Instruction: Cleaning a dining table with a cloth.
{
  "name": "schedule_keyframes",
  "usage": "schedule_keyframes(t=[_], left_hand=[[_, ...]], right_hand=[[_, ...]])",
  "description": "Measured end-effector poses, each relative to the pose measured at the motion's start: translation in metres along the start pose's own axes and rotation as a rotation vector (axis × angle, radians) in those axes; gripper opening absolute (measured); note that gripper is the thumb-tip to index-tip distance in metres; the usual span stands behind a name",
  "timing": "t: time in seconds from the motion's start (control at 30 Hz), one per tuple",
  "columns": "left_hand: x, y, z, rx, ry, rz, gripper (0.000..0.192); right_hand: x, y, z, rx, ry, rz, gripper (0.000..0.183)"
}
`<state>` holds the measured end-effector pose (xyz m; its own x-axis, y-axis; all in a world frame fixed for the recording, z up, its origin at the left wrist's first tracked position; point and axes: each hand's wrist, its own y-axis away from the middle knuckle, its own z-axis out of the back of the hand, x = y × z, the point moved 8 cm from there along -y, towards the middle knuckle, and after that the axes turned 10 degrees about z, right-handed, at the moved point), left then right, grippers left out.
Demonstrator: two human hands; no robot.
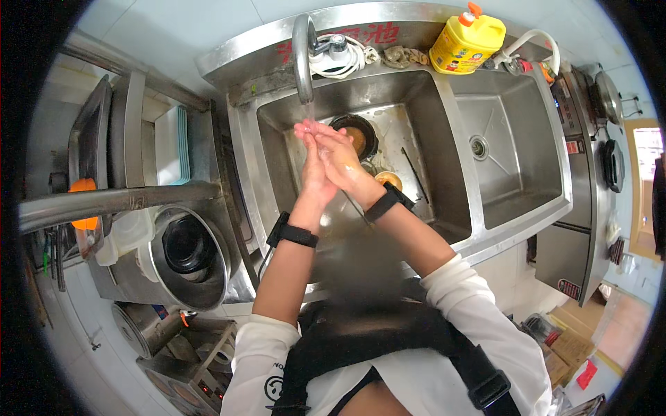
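My left hand and my right hand are pressed together under the curved metal faucet. A thin stream of water runs onto the fingers, and wet suds show on the skin. Neither hand holds an object; the fingers are stretched out. Below them lies the larger basin of a stainless steel sink. In it sit a black bowl with brownish liquid, partly hidden by my right hand, a small orange-yellow round dish and a dark thin stick.
Behind the basin are a coiled white hose, a crumpled rag and a yellow pump jug. A second basin adjoins on the right. On the left stand a metal rack and a large steel pot holding black bowls.
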<state>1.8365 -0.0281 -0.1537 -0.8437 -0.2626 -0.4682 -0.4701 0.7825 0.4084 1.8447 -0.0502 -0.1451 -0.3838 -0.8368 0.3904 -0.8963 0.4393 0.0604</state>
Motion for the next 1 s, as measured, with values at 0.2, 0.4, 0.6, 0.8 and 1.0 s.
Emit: schedule_keyframes(t=[0.2,0.4,0.6,0.8,1.0], left_hand=[[-0.019,0.0,0.018,-0.026,0.171,0.048,0.032],[0.059,-0.002,0.051,-0.293,0.211,0.234,0.022],[0.12,0.013,0.137,-0.499,-0.152,0.437,0.019],[0.104,0.014,0.106,-0.437,-0.181,0.473,0.028],[0.025,-0.015,0.081,-0.427,-0.127,0.175,0.029]], right_hand=[[-0.007,0.028,-0.008,0.045,-0.146,-0.159,0.038],[0.03,0.063,0.05,0.208,0.932,-0.111,0.027],[0.031,0.096,0.08,0.712,1.789,-0.062,0.026],[0.037,0.07,0.109,0.336,1.777,-0.047,0.018],[0.0,0.011,0.068,-0.216,0.445,-0.033,0.018]])
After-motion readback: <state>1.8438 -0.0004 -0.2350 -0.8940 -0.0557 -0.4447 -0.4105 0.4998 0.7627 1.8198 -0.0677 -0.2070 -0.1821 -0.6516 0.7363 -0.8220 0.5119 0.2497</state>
